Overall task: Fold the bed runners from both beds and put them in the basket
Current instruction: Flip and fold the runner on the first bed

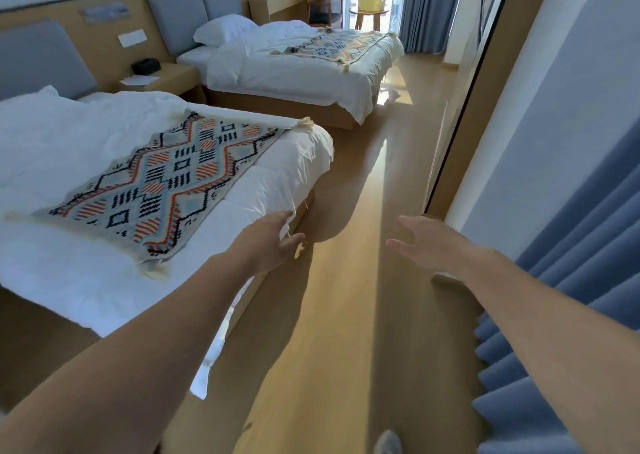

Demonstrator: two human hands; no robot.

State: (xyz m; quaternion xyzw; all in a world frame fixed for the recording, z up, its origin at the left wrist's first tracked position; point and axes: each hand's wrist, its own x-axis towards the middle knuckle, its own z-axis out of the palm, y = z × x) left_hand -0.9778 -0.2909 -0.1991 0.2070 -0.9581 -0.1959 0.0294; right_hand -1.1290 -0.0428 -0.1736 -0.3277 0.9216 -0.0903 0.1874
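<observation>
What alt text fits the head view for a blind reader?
A person's bare left hand and right hand, both open and empty, reach forward beside the near bed, where a patterned bed runner lies flat. A second runner lies on the far bed; a yellow basket sits on a far table.

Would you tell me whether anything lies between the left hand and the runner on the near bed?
Nothing visible does. The left hand is at the edge of the duvet, and only bare white cover lies between it and the runner.
</observation>
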